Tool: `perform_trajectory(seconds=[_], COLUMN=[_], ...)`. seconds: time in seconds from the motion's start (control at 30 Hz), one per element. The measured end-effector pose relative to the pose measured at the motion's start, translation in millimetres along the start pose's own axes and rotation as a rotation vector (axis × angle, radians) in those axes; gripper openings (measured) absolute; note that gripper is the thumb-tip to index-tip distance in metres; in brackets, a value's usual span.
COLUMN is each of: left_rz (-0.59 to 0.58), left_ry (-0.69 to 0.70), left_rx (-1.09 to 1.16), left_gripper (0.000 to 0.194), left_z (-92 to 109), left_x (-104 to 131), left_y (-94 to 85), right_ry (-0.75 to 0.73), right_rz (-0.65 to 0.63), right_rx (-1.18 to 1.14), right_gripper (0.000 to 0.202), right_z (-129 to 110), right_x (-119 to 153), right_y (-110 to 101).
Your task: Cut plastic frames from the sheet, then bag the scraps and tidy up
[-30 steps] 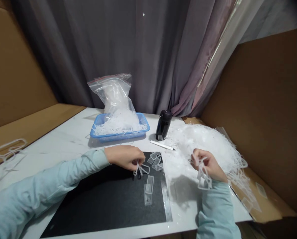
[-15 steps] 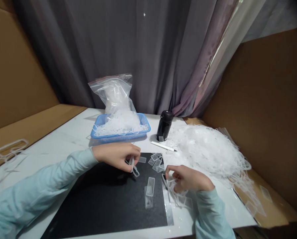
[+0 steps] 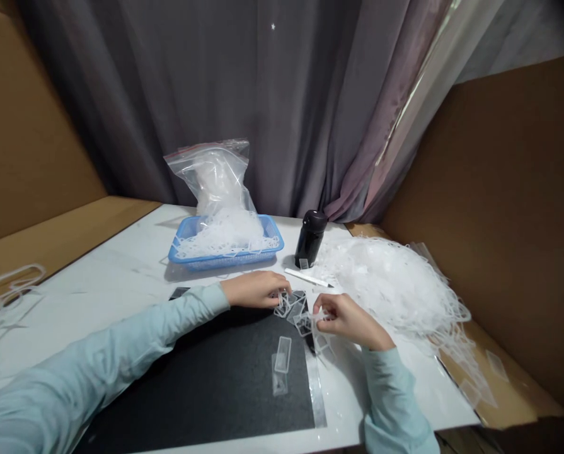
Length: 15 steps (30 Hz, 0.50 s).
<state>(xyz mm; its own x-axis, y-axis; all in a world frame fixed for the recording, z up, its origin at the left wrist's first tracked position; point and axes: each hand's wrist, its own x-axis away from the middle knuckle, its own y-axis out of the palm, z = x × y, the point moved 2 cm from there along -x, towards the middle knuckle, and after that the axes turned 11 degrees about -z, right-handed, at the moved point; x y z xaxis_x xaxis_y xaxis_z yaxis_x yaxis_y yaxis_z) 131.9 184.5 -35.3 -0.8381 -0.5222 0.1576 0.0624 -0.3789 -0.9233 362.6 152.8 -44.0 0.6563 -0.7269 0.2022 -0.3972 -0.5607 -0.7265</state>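
Note:
At the far right corner of the black mat (image 3: pixel 206 384), my left hand (image 3: pixel 256 290) pinches small translucent plastic frames (image 3: pixel 282 307). Beneath and beside its fingertips is a loose cluster of clear rectangular pieces (image 3: pixel 297 308). My right hand (image 3: pixel 350 320), at the mat's right edge, has thumb and fingers closed on a few thin translucent plastic frames (image 3: pixel 320 328) that hang below it. How many each hand holds is unclear. Nearer to me on the mat, a clear rectangular frame (image 3: pixel 284 354) overlaps another clear piece (image 3: pixel 279 383).
A large heap of translucent plastic frames (image 3: pixel 390 284) covers the table's right side. Behind the mat lie a white pen (image 3: pixel 307 277) and a black bottle (image 3: pixel 311 239). A blue basket (image 3: pixel 225 259) holds more frames and a zip bag (image 3: pixel 220 176). Cardboard walls (image 3: pixel 508 221) flank the table.
My left hand has moved right, bringing its frames to the cluster at the mat's corner. My right hand has risen slightly away from me, with frames in its fingers.

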Motion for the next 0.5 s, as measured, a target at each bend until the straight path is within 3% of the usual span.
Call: perform_trajectory(seconds=[0.13,0.3,0.5], left_rz=[-0.019,0.007,0.015], left_ry=[0.017,-0.010,-0.013], left_rx=[-0.023,-0.027,0.016], left_gripper=[0.009,0.009,0.008], left_z=[-6.3,-9.1,-10.7], left_x=[-9.5,-8.8,-15.5], left_y=[8.7,14.0,18.4], right_ry=[0.024,0.040,-0.002], right_rz=[-0.009,-0.045,-0.001], right_rx=[0.058,0.055,-0.056], right_gripper=[0.023,0.013,0.008], right_z=[3.6,4.3,5.5], right_x=[-12.5,-20.4,-9.2], right_y=[9.2,17.1,3.2])
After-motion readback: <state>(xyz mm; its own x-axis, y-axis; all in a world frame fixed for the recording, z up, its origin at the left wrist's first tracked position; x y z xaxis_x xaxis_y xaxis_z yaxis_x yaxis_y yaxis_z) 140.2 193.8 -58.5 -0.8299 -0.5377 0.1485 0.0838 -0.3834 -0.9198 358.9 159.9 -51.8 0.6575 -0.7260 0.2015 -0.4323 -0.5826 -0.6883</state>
